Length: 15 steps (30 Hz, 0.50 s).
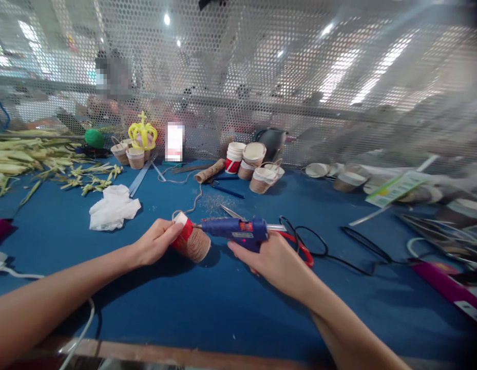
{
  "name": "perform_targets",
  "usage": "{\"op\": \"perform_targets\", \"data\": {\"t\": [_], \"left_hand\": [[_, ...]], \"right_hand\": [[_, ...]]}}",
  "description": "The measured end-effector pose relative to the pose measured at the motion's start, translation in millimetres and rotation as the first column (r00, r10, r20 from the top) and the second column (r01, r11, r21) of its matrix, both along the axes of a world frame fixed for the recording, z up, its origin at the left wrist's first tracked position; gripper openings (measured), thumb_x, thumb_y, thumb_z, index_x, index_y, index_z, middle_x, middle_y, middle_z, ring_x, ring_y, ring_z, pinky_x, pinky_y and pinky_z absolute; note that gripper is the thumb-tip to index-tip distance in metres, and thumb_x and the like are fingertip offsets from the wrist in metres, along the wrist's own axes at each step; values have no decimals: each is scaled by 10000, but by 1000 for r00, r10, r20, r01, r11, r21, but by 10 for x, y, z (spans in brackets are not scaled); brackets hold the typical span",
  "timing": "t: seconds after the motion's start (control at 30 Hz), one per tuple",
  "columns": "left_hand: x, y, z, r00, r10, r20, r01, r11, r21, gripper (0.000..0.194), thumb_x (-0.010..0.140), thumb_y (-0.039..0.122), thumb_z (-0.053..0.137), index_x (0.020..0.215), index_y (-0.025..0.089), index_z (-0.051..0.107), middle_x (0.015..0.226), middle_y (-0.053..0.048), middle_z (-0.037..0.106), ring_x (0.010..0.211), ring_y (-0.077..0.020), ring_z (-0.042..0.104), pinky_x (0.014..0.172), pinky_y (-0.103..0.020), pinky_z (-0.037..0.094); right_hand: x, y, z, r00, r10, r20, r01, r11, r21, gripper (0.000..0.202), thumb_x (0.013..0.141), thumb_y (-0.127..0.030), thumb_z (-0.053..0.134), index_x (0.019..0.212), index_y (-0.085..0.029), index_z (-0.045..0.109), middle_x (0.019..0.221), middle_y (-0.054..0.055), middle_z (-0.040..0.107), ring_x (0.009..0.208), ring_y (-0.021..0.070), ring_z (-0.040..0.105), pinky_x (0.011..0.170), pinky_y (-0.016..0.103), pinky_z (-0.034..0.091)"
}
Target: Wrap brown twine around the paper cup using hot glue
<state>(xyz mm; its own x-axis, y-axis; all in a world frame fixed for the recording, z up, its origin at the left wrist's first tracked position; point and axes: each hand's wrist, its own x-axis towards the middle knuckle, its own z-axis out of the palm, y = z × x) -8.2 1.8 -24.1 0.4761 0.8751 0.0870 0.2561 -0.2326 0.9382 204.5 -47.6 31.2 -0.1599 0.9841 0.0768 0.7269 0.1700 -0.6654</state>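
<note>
My left hand (157, 241) is closed on a small red and white paper cup (186, 231), tilted, its lower part wound with brown twine (197, 247). A strand of that twine runs back from the cup to a twine roll (210, 171) on the table. My right hand (279, 259) grips a blue hot glue gun (238, 229) with a clear glue stick in its rear. The gun's nozzle points left and meets or nearly meets the red band of the cup; exact contact I cannot tell. Scissors with red handles (308, 255) lie partly hidden behind the gun.
Twine-wrapped cups (261, 177) and stacked paper cups (235, 156) stand at the back. A crumpled white tissue (114, 207), pale husks (26, 156) and a yellow crown (142, 134) are on the left. Black cord (323, 252) and a purple power strip (446, 288) lie right.
</note>
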Motion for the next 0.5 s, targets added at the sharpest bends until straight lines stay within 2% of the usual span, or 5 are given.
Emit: {"op": "perform_targets", "data": {"t": [0.1,0.23,0.37,0.5], "left_hand": [[11,0,-3,1000,0,11,0,1000,1,432,814,414,316,504,134,426,513,33,340,506,-87,282,488,-218,251],[25,9,-8,997,-52,62,54,998,-32,429,832,400,303,646,98,544,580,7,459,549,-102,365,538,-218,314],[23,35,-68,999,6,39,-6,1000,-1,480,822,426,312,572,88,542,511,14,432,511,-96,351,503,-216,302],[27,52,-101,996,-20,82,22,999,-33,487,822,430,323,716,63,625,593,-15,547,559,-119,437,556,-225,357]], "right_hand": [[-17,-23,25,998,3,-55,-4,1000,-30,275,741,-259,518,492,-201,416,338,-69,439,318,79,423,349,196,354],[-4,-34,19,998,25,-55,-29,997,-68,338,753,-275,501,443,-205,386,330,-60,428,307,73,391,325,192,327],[23,1,-17,998,55,-35,-55,998,-26,355,739,-292,515,428,-210,365,312,-65,406,319,78,416,378,195,370],[14,5,-31,999,6,-42,-8,999,-52,313,732,-315,518,467,-208,390,328,-60,430,315,80,414,357,197,352]]}}
